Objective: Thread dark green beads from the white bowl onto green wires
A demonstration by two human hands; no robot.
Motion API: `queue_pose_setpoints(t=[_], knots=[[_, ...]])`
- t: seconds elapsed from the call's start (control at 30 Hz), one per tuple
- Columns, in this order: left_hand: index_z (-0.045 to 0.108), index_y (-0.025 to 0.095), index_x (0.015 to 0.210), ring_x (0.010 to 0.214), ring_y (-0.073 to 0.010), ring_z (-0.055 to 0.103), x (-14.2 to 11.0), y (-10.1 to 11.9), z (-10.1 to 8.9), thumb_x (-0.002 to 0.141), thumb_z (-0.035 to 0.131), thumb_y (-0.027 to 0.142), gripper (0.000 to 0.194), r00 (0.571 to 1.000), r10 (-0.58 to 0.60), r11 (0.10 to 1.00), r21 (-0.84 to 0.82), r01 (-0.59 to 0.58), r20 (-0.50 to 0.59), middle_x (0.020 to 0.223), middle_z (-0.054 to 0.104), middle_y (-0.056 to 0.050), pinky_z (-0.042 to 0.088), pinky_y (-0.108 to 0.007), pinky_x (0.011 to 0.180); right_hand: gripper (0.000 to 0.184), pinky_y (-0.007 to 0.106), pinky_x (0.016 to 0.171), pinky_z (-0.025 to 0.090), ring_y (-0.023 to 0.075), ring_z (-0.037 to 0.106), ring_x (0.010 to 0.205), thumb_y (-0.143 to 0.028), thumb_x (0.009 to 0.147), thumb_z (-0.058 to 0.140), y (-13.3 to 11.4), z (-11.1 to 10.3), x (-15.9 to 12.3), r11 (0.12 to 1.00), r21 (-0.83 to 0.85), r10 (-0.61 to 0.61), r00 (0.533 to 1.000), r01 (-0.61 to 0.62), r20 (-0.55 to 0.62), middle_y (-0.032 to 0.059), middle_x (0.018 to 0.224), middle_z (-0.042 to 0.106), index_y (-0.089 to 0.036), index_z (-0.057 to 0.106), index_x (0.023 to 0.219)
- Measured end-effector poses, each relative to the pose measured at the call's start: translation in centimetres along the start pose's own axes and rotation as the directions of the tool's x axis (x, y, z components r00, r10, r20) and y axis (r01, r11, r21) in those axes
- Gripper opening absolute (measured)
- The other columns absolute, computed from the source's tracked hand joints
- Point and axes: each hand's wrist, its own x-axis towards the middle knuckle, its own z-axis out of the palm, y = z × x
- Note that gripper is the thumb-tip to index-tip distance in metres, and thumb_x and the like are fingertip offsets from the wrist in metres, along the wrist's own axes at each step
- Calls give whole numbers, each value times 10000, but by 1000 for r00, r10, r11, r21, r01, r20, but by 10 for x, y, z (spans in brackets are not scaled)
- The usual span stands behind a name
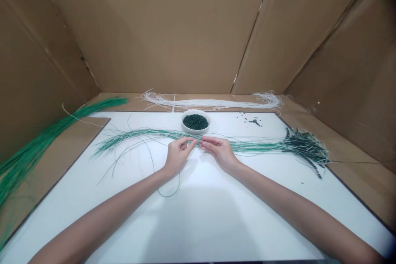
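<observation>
The left hand [178,156] and the right hand [220,152] are both pinched narrow, holding thin green wires [148,134] in one long bunch, with their fingertips almost touching. The bunch lies across a smooth white board [216,214]. Behind it sits one round white bowl [196,112] full of tiny dark green beads [195,121]. One bunch of white wires [210,103] lies farther back.

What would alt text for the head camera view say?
The left hand and right hand hold thin green strands lying across a white board. Behind them sit a white bowl of dark green beads and a long bundle of white strands.
</observation>
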Motion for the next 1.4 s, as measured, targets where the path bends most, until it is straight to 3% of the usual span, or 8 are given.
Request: queue_pose_setpoints(t=[0.6, 0.93, 1.27, 1.4], knots=[[665, 150, 753, 496, -83, 436, 0, 1, 0, 725, 554, 369, 247, 997, 62, 998, 25, -63, 36, 659, 625, -11, 339, -197, 501, 241, 305, 705, 471, 161, 624, 658, -220, 524, 751, 7, -4, 1, 996, -82, -38, 999, 37, -5, 49, 716, 689, -181, 701, 757], [665, 150, 763, 453, -67, 342, -1, 1, -1, 725, 549, 387, 267, 997, 75, 996, 35, -76, 34, 583, 574, 6, 297, -198, 468, 272, 322, 717, 478, 171, 622, 663, -236, 505, 759, 6, -3, 1, 995, -93, -33, 999, 31, -22, 57, 716, 687, -165, 701, 761], [656, 147, 767, 588, -106, 501, -1, 4, -1, 737, 547, 354, 235, 995, 79, 997, 19, -80, 52, 762, 652, -33, 377, -202, 554, 254, 318, 701, 472, 169, 617, 644, -233, 509, 757, 5, -2, 1, 994, -104, -40, 999, 39, -12, 50, 696, 686, -167, 703, 748], [660, 149, 770, 524, -87, 456, -1, 4, -1, 739, 544, 346, 231, 995, 83, 994, 64, -86, 54, 712, 640, -21, 359, -201, 524, 238, 308, 709, 469, 162, 621, 649, -230, 514, 755, 5, -2, 0, 994, -100, -43, 999, 41, -12, 43, 693, 686, -175, 704, 739]])
